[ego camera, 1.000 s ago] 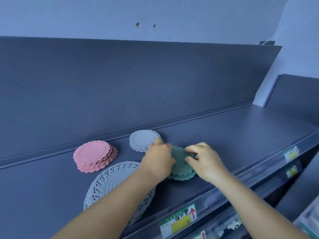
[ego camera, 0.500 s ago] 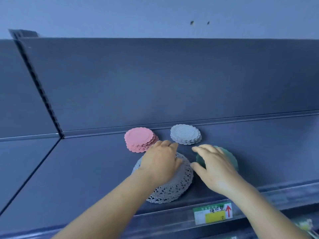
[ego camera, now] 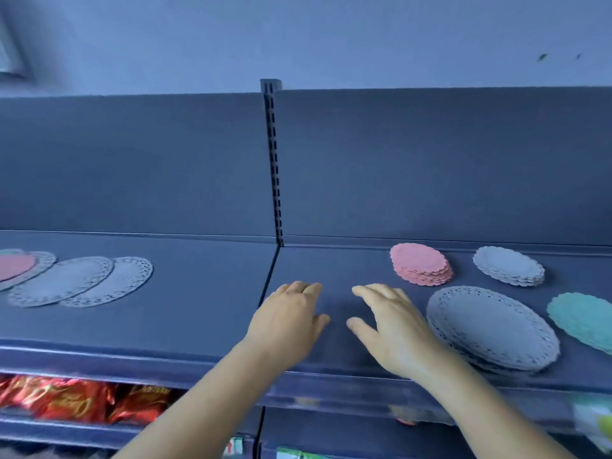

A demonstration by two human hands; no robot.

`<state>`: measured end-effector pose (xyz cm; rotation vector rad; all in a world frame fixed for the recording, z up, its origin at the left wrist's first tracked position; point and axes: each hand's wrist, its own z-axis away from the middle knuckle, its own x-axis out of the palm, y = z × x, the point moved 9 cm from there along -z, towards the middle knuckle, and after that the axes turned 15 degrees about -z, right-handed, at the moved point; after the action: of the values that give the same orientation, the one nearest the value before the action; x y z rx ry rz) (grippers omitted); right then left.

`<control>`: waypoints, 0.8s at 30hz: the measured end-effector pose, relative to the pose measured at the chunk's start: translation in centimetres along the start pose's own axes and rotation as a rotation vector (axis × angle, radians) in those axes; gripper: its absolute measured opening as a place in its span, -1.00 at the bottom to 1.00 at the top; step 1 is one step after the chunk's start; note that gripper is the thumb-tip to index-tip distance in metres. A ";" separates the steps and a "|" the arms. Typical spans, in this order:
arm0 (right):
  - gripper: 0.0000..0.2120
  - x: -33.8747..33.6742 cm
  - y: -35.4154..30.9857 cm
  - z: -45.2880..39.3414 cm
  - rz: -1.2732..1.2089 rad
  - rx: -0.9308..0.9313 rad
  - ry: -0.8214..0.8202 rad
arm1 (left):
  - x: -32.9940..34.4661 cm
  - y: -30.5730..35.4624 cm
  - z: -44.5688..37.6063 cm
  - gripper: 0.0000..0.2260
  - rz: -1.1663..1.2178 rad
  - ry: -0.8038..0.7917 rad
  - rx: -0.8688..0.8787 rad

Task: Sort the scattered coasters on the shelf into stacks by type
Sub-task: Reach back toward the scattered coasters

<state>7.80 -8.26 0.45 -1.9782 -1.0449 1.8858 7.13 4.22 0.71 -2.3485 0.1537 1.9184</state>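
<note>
Both hands (ego camera: 341,323) off the stacks, empty and spread | I'd reach left for the loose lace coasters (ego camera: 82,281) | lift flat.

A dark blue-grey shelf (ego camera: 205,293) ran the width of the view, backed by a matching upright panel (ego camera: 132,167). A slotted metal post (ego camera: 274,160) split the panel into two bays. Above stood a pale bluish wall (ego camera: 298,38) bearing two small dark marks. On the lower shelf at left lay red foil packets (ego camera: 76,402), blurred.
</note>
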 end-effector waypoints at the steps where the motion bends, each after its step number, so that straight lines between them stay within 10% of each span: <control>1: -0.49 1.2 -1.5 -0.2 -0.008 -0.012 -0.010 | -0.1 -1.8 0.9 -0.57 0.005 0.001 -0.020; 24: -0.52 20.9 -25.1 -9.6 -0.064 -0.290 -0.260 | -2.0 -33.0 12.6 -0.55 -0.074 0.054 -0.484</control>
<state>6.77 25.78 0.54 -1.8438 -1.5107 2.0974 -0.73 38.70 0.77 -2.6443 -0.4364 2.0370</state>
